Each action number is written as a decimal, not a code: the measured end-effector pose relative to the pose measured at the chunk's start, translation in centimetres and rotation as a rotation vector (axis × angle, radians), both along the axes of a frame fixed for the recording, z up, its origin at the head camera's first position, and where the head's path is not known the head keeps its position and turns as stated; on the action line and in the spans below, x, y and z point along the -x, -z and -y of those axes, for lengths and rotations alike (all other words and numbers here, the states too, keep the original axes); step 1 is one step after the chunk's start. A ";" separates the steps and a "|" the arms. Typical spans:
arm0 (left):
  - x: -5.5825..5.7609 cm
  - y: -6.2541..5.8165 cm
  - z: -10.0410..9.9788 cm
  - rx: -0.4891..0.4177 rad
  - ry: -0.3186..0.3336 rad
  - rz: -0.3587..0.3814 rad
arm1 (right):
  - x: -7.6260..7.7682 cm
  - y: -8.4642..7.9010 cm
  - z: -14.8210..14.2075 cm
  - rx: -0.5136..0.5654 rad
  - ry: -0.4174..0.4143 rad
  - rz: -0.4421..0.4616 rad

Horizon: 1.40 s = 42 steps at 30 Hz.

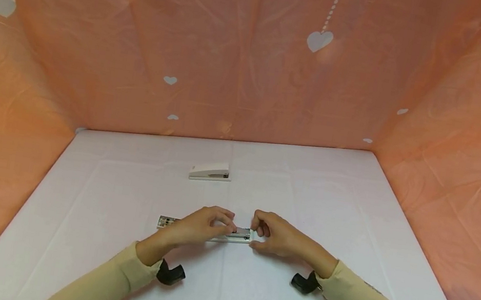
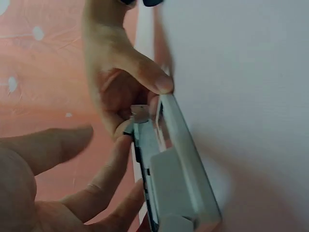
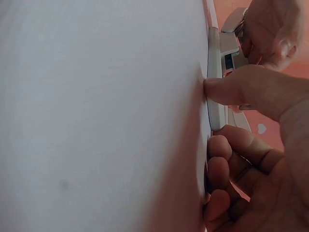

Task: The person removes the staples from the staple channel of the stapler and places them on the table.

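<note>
An opened white stapler (image 1: 236, 239) lies lengthwise on the table, its top swung back toward the left and its metal staple channel (image 2: 147, 137) exposed. My right hand (image 1: 279, 235) pinches the stapler's right end. In the right wrist view its thumb presses the white base (image 3: 215, 63), with the other fingers curled beside the end. Over the stapler's middle is my left hand (image 1: 203, 225). Two of its fingers (image 2: 104, 181) touch the channel's side in the left wrist view, while another digit stands apart. The left hand hides part of the stapler in the head view.
A second white stapler (image 1: 210, 171), closed, stands farther back on the white-covered table (image 1: 309, 191). Orange curtains (image 1: 252, 69) with pale hearts rise behind and at both sides. A black strap piece (image 1: 170, 274) hangs at the left wrist, another (image 1: 305, 282) at the right.
</note>
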<state>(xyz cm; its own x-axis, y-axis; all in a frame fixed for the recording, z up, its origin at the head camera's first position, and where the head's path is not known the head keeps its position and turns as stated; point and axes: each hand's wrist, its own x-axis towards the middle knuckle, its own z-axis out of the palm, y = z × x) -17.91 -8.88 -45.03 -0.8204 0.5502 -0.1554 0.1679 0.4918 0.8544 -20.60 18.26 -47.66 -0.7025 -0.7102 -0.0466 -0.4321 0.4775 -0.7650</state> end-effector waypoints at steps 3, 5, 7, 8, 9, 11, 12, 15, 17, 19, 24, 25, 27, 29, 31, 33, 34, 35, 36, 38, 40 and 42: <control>-0.1 0.5 -0.3 -0.001 -0.007 -0.085 | 0.0 0.0 0.0 -0.004 0.002 -0.003; -0.2 0.8 -0.6 0.006 -0.025 -0.137 | 0.0 0.0 0.0 -0.005 0.003 -0.004; -0.4 1.0 -0.9 0.015 -0.059 -0.175 | 0.0 0.1 0.0 -0.004 0.002 -0.005; -0.4 1.1 -1.0 0.017 -0.076 -0.187 | 0.0 0.1 0.0 -0.003 0.002 -0.006; -0.5 1.1 -1.2 0.023 -0.094 -0.195 | 0.0 0.1 0.0 -0.002 0.002 -0.008; -0.6 1.2 -1.4 0.033 -0.124 -0.211 | 0.0 0.1 0.0 -0.001 0.001 -0.013; -0.6 1.2 -1.5 0.044 -0.135 -0.226 | 0.0 0.1 0.0 0.000 0.002 -0.014; -0.6 1.4 -1.8 0.086 -0.160 -0.278 | 0.0 0.0 0.0 -0.005 0.003 -0.017; -0.6 1.4 -1.9 0.111 -0.171 -0.312 | 0.0 0.0 0.0 -0.008 0.003 -0.017; -0.7 1.4 -2.0 0.131 -0.179 -0.342 | 0.0 0.0 0.0 -0.008 0.002 -0.017; -0.7 1.6 -2.1 0.153 -0.192 -0.377 | 0.0 0.0 0.0 -0.003 -0.001 -0.017; -0.7 1.5 -2.1 0.154 -0.191 -0.381 | 0.0 0.0 0.0 -0.003 -0.001 -0.018; -0.7 1.6 -2.0 0.162 -0.176 -0.404 | 0.0 0.1 0.0 -0.005 0.000 -0.018; -0.8 1.5 -2.0 0.170 -0.161 -0.428 | 0.0 0.1 0.0 -0.005 0.000 -0.019; -0.8 1.5 -2.0 0.176 -0.149 -0.449 | 0.0 0.0 0.0 -0.006 0.001 -0.019; -0.8 1.4 -2.0 0.183 -0.144 -0.472 | 0.0 0.0 0.0 -0.004 0.000 -0.020; -0.8 1.4 -2.0 0.186 -0.144 -0.484 | 0.0 0.0 0.0 -0.003 0.000 -0.020; -0.8 1.4 -2.0 0.187 -0.142 -0.498 | 0.0 0.0 0.0 -0.001 0.000 -0.020; -0.8 1.4 -2.0 0.189 -0.141 -0.514 | 0.0 0.0 0.0 0.001 -0.001 -0.020; -0.9 1.4 -1.9 0.193 -0.141 -0.543 | 0.0 0.0 0.0 0.004 -0.001 -0.017; -1.0 1.3 -1.8 0.195 -0.147 -0.568 | 0.0 -0.1 0.0 0.007 -0.001 -0.013; -1.1 1.3 -1.7 0.195 -0.161 -0.584 | 0.0 -0.1 0.0 0.008 -0.001 -0.010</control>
